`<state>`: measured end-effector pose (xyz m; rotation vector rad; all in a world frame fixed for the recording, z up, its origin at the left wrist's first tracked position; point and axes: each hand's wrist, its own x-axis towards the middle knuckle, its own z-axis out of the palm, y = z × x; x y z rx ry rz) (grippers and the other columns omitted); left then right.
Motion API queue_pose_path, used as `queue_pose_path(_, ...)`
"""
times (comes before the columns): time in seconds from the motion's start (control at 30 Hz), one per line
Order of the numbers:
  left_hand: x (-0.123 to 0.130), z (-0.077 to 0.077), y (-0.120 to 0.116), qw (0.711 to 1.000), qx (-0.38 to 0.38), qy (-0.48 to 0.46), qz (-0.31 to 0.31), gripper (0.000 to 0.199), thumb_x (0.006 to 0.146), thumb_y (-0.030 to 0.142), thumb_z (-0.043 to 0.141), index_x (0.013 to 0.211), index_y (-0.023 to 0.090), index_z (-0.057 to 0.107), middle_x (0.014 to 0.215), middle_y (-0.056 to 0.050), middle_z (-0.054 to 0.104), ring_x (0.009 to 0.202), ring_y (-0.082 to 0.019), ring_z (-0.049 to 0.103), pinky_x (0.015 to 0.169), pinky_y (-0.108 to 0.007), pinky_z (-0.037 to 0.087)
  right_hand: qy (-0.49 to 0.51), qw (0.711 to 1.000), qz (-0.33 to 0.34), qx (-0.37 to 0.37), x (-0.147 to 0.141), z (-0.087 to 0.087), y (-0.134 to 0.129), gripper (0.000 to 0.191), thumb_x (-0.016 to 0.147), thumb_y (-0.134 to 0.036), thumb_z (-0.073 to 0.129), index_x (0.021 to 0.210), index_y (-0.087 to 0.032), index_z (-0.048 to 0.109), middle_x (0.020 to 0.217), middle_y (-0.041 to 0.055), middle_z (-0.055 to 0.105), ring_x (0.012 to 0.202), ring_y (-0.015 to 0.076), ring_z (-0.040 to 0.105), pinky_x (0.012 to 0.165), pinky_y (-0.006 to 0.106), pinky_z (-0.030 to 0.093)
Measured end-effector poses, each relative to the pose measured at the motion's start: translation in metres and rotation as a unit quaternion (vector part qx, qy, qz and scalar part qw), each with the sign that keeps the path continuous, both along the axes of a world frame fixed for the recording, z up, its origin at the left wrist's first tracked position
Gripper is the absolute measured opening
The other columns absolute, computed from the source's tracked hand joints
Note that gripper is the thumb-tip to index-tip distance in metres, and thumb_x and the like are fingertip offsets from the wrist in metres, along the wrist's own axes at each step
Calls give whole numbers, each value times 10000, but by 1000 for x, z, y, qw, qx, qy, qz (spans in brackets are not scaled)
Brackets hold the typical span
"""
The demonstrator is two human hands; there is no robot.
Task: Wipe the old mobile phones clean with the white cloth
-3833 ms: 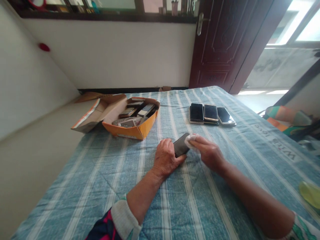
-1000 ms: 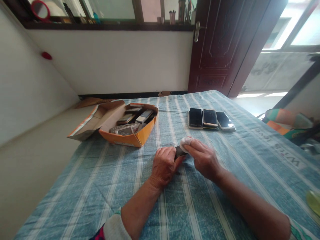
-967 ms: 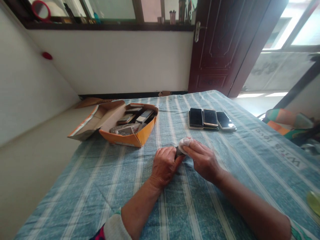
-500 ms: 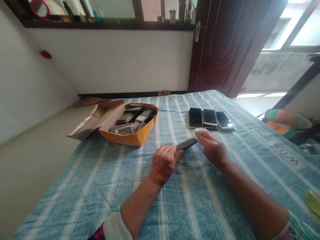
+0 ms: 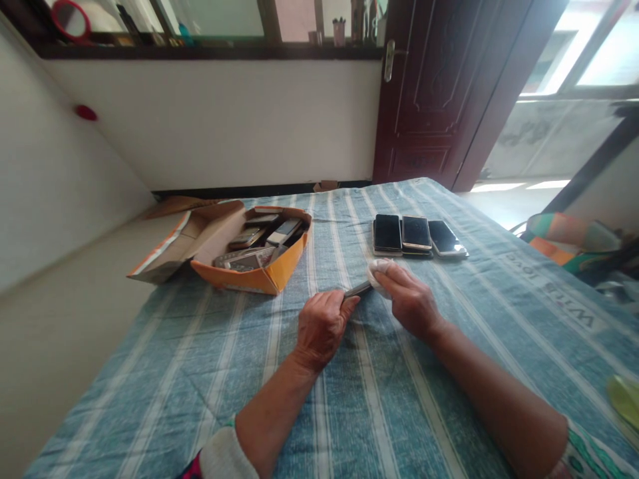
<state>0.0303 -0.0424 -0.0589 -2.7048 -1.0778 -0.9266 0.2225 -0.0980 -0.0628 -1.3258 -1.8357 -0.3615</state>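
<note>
A dark, thin phone [image 5: 358,290] is gripped at its near end by my left hand [image 5: 322,327], above the striped blue cloth [image 5: 344,399]. My right hand [image 5: 412,299] pinches a white cloth [image 5: 378,276] around the phone's far end, covering part of it. Beyond my right hand lie several phones in low stacks: a black one [image 5: 387,233], a gold-edged one [image 5: 416,233] and a white-edged one [image 5: 446,238]. To the left, an open orange box [image 5: 285,267] holds several phones, among them a silver one [image 5: 284,231].
The box's lid flap [image 5: 170,247] spreads out to its left. A yellow-green item [image 5: 624,398] lies at the right edge. Behind the bed or table stand a white wall [image 5: 224,123] and a dark red door [image 5: 434,86].
My right hand and the white cloth have moved left along the phone, toward my left hand, and now hide more of it. The view has shifted slightly.
</note>
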Motion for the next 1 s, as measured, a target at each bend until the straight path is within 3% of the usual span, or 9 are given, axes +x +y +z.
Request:
queue_pose_path(0.2, -2, 2, -4, 1000, 9, 7, -26, 448, 978, 490, 362, 797, 170, 618, 721, -63, 664, 699, -205, 625, 641, -319, 477, 27, 999, -19, -9, 6, -5, 4, 366, 969, -122, 385, 1223, -172, 645, 1225, 112, 645, 1222, 223, 553, 1065, 378, 455)
queue_pose_path(0.47, -6, -5, -10, 998, -3, 51, -49, 330, 887, 447, 583, 1014, 144, 616, 1067, -147, 686, 969, -277, 648, 833, -407, 544, 35, 997, -45, -61, 6, -9, 2, 420, 926, -60, 343, 1182, -169, 657, 1180, 110, 652, 1188, 216, 568, 1029, 347, 466)
queue_pose_path(0.6, -6, -11, -8, 998, -17, 50, -30, 417, 826, 425, 669, 1097, 116, 593, 1144, -195, 657, 1065, -329, 620, 903, -478, 522, 23, 997, -4, -77, -5, -5, -2, 421, 931, -61, 345, 1209, -178, 639, 1173, 101, 654, 1197, 211, 561, 1023, 340, 474)
queue_pose_path(0.77, -7, -16, -8, 999, -36, 36, 16, 536, 773, 537, 684, 1122, 146, 573, 1176, -184, 636, 1136, -357, 576, 936, -523, 488, 28, 995, 37, -84, -14, -3, -4, 412, 939, -85, 352, 1235, -196, 617, 1166, 95, 651, 1184, 217, 566, 1001, 356, 488)
queue_pose_path(1.0, -6, -23, -9, 995, -91, -3, 43, 555, 690, 519, 741, 1081, 166, 567, 1268, -181, 586, 1225, -376, 509, 1008, -551, 427, 32, 987, 54, -145, -27, 7, 1, 373, 913, -77, 368, 1127, -187, 654, 1034, 81, 649, 994, 185, 605, 862, 295, 508)
